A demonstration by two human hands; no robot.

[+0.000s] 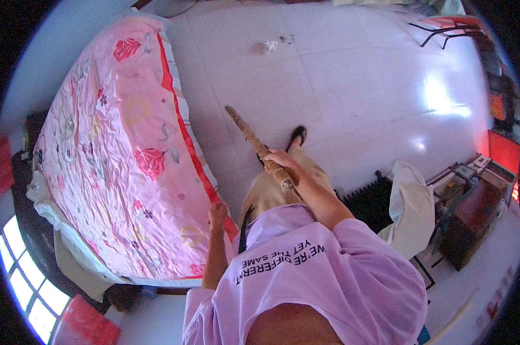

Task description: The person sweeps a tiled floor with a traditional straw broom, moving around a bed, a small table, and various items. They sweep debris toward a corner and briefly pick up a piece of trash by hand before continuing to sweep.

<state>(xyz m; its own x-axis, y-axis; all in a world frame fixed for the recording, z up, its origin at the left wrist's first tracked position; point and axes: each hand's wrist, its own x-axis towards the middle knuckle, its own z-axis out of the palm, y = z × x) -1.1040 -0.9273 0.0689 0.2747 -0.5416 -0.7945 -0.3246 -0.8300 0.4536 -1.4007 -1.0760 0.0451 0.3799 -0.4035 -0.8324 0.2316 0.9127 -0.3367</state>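
A pink floral bed cover (126, 142) with a red border lies over a bed on the left, wrinkled across its far side and smoother near the border. At its near right edge, my left hand (218, 212) is closed on the red border. My right hand (281, 159) grips a long, rough brown stick-like tool (247, 131) near its thicker, round end. The tool slants up and left in front of my legs, over the floor beside the bed. Its exact kind is unclear.
Crumpled clear plastic (270, 46) lies on the tiled floor (350, 86). A folding table or stool (452, 28) stands far right. Nearer right are a black ribbed radiator (367, 196), draped pale cloth (411, 202) and a brown cabinet (471, 220). A red chair (87, 323) is at lower left.
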